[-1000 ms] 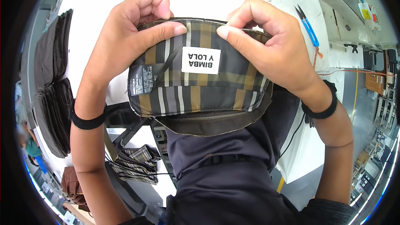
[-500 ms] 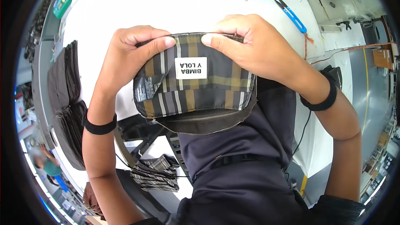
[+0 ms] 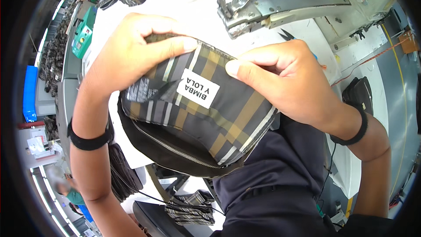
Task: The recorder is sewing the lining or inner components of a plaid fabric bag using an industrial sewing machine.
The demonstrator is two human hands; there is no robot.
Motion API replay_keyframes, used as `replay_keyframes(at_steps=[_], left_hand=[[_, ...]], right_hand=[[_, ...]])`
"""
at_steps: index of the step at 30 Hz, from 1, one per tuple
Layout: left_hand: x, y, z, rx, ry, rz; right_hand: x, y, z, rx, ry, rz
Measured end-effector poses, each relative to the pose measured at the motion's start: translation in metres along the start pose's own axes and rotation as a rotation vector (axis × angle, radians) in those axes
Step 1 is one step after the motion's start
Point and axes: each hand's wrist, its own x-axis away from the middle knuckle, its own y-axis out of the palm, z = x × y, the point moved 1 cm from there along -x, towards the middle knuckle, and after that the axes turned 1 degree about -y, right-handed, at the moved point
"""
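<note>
A plaid zip pouch (image 3: 206, 123) in black, olive and white hangs tilted in front of me. A white fabric label (image 3: 199, 88) sits on its plaid face, and a dark printed care tag (image 3: 142, 91) lies at its left side. Along the lower side a metal zipper (image 3: 175, 147) runs on a black panel, with a dark gap beside it. My left hand (image 3: 131, 55) pinches the upper left edge, thumb on the plaid. My right hand (image 3: 291, 81) grips the same edge further right, thumb also on top. The fingers behind the fabric are hidden.
A sewing machine (image 3: 280, 8) stands beyond the pouch on a white table. Thread snips (image 3: 287, 34) lie partly behind my right hand. Folded plaid pieces (image 3: 193, 208) and dark pieces (image 3: 125, 171) are stacked below left. A green device (image 3: 84, 33) stands far left.
The pouch has tilted, its right side swinging lower, and the gap by the zipper has widened. Both hands keep their hold. My view has shifted, bringing more of the sewing machine in.
</note>
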Motion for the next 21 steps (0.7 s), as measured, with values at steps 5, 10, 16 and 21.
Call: replay_keyframes(at_steps=[5,10,16,21], left_hand=[[-0.036,-0.02,0.014,-0.558,0.733,0.163],[-0.041,-0.021,0.035,-0.344,0.399,0.228],[-0.049,-0.024,0.055,-0.642,0.392,0.037],[-0.067,-0.034,0.022,-0.472,0.333,0.039]], right_hand=[[-0.008,-0.011,0.0,-0.086,0.016,0.092],[-0.01,-0.02,0.006,-0.256,0.103,0.107],[-0.015,-0.019,0.002,-0.299,0.154,0.071],[-0.021,-0.009,0.016,-0.342,0.001,0.168]])
